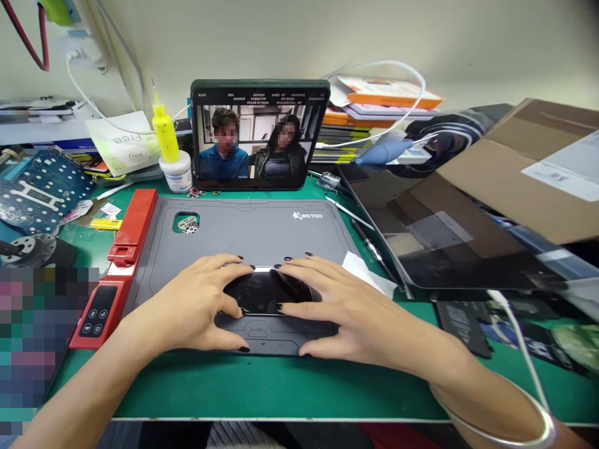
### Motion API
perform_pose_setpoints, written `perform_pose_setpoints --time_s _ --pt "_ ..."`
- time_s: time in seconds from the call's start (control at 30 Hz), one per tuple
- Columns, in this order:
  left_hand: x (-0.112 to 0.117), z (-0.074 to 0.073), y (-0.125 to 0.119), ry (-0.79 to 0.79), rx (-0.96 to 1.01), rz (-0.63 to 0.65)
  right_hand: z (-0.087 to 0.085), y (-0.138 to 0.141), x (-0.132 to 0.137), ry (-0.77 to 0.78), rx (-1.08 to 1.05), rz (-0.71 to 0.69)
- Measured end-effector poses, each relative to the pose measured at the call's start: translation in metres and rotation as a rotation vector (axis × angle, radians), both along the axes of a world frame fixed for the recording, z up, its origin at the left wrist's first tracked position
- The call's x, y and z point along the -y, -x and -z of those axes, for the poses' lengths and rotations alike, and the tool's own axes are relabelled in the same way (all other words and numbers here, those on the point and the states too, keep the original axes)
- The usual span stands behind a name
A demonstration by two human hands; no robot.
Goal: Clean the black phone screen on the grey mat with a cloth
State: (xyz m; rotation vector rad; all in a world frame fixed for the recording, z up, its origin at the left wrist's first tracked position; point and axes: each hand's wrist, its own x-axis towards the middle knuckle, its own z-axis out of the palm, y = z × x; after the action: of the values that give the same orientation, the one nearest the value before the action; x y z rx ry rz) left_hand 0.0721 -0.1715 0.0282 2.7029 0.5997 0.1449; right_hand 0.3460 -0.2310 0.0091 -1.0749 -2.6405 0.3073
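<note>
A black phone (262, 292) lies flat on a grey work mat (262, 231) at the front of the green desk. My left hand (196, 305) grips the phone's left end, fingers curled over its top edge and thumb at the bottom. My right hand (337, 308) grips the right end the same way, its forefinger lying across the dark glass. Both hands have dark-painted nails. A metal bangle (505, 430) sits on my right wrist.
A red tool block (116, 268) runs along the mat's left edge. Behind the mat a propped tablet (257, 134) plays a video, beside a yellow bottle (165, 131) and a white jar (176, 171). A large dark screen panel (444, 231) and cardboard box (528, 168) fill the right side.
</note>
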Motion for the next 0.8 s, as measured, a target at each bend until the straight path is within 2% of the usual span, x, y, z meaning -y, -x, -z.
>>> perform_pose_setpoints --time_s 0.57,0.8 --pt "0.008 0.008 -0.012 -0.005 0.063 0.021 -0.003 0.011 0.002 0.027 0.018 0.002" --pt "0.008 0.014 -0.008 -0.085 0.136 0.054 0.002 0.012 0.001 0.021 0.022 -0.04"
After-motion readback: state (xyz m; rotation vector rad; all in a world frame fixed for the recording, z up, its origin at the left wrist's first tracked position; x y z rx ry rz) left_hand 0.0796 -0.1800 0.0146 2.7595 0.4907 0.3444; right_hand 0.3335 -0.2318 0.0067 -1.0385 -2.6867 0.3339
